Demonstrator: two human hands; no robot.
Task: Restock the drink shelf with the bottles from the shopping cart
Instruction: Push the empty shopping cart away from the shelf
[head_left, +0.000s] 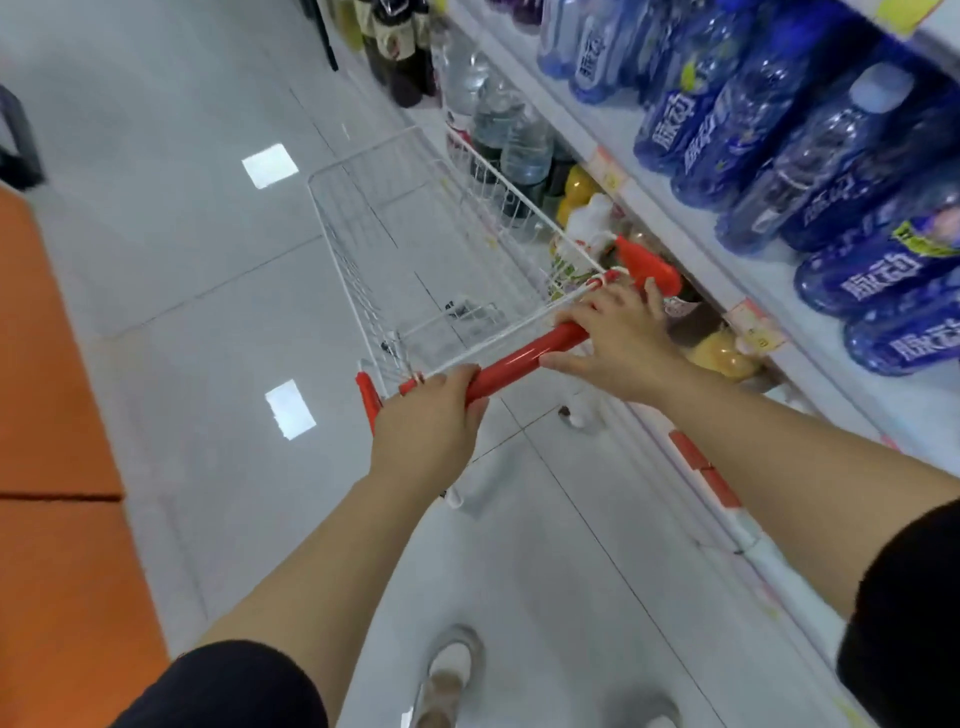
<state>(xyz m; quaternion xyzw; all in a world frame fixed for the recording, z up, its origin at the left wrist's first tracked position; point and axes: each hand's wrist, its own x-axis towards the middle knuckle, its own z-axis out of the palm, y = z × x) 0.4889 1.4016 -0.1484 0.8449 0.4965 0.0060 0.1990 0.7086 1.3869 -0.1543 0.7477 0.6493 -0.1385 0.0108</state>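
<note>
Using the cart's red handle bar (519, 364) as my reference and reading from the left, I see an orange surface (52, 467) far to the left of it, along the frame edge, with pale floor tiles (208, 260) between the two. My left hand (434, 415) is wrapped around the left end of the bar, fingers curled over the top and clamped on it. Beyond the bar, the white wire shopping cart (363, 234) stretches away from me; I can see floor through its mesh, and I cannot make out any bottles inside it. My right hand (618, 343) rests on the right end of the bar with the fingers spread and laid loosely over it, not closed around it. To the right of the bar stands the drink shelf (623, 135), running alongside the cart. Its upper tier, above and right of the bar, holds blue bottles (753, 119) in close rows. The lower tier, just right of the bar's right end, holds yellow and clear bottles, blurred. Below the bar, toward me, a light shoe (449, 670) shows on the floor.
</note>
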